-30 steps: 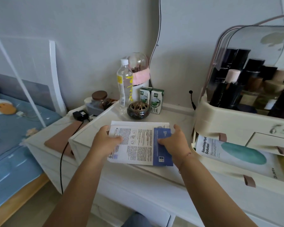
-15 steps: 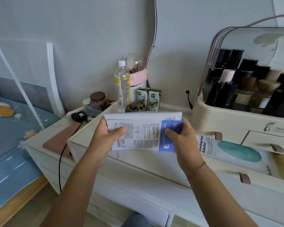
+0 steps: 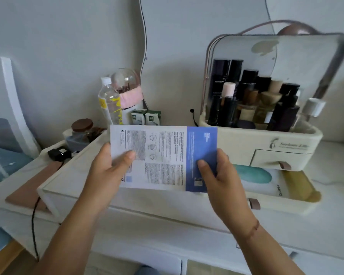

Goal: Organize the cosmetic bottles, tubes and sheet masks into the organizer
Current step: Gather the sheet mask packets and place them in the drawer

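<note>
Sheet mask packet: held up flat in the air above the white table, its printed back facing the camera; mostly white with small text, with a blue strip at its right end. It is just left of the organizer and its upper right corner overlaps the organizer's front in the view.
Left hand: pinches the packet's left edge, with the thumb on the printed face and the fingers hidden behind.
Right hand: pinches the blue end the same way, thumb on front and fingers behind; a thin bracelet circles the wrist.
Organizer: a cream box standing on the table at the right, with its clear lid raised.
Top compartment: packed with upright bottles, most of them dark, a few amber or pale-capped.
Small drawer: pushed in, with a brown tab on its front.
Bottom drawer: pulled out toward the person; inside lies a white sheet mask with a teal oval, and beside it — further right — a yellow packet.
Back of table: a clear water bottle, a glass dome with a pink band and two small green cartons stand near the wall.
Left side: a brown-lidded jar and a black charger with its cable trailing down.
</note>
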A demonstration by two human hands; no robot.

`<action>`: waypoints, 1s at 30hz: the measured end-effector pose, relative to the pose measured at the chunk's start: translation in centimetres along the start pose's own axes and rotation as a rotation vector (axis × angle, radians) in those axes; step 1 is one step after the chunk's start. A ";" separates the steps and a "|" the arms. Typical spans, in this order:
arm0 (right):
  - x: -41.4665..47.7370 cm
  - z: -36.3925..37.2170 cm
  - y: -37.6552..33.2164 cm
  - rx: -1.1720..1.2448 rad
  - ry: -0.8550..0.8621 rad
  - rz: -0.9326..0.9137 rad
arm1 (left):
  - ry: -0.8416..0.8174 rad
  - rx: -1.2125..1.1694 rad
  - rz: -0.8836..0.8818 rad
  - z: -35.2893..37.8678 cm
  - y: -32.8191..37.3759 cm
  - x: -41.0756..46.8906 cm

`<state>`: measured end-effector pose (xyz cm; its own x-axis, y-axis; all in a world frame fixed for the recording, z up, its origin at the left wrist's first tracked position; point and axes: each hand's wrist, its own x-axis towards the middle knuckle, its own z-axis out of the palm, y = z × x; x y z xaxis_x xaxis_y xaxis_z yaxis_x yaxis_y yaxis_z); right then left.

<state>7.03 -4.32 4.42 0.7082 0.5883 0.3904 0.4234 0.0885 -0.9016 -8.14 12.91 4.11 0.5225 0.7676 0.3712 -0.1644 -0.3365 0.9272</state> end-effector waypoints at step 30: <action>0.7 -18.9 3.6 -0.818 -0.133 0.345 | -0.482 0.463 -0.306 16.6 2.9 -0.7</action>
<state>19.79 -18.80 4.96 0.8208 0.5689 0.0512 0.5051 -0.6811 -0.5301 4.93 2.30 5.66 0.8155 0.5753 -0.0630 0.3626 -0.4231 0.8304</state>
